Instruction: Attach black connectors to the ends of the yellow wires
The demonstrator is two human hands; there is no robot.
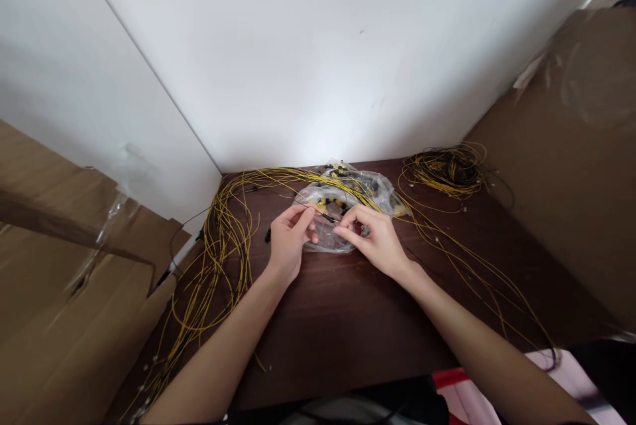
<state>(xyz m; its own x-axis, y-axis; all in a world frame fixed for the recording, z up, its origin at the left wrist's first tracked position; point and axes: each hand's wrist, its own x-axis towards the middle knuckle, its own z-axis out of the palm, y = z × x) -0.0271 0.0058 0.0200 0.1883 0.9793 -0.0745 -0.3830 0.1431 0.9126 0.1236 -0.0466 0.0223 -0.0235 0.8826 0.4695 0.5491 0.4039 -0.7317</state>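
Note:
My left hand (291, 239) pinches a thin wire between thumb and forefinger, near the middle of the dark brown table (318, 319). Facing it, my right hand (377, 239) is closed in a pinch on the same wire, a short way to the right. Between the two sets of fingertips a small dark piece (328, 218) shows on the wire; its exact kind is too small to make out. Just beneath and behind my hands lies a clear plastic bag (330, 239) with small yellow and black parts in it.
Long yellow wires (223, 239) spread across the table's left and back. A coiled yellow and black wire bundle (444, 170) lies at the back right. Cardboard boxes (561, 147) flank both sides, and a white wall panel (318, 61) rises behind.

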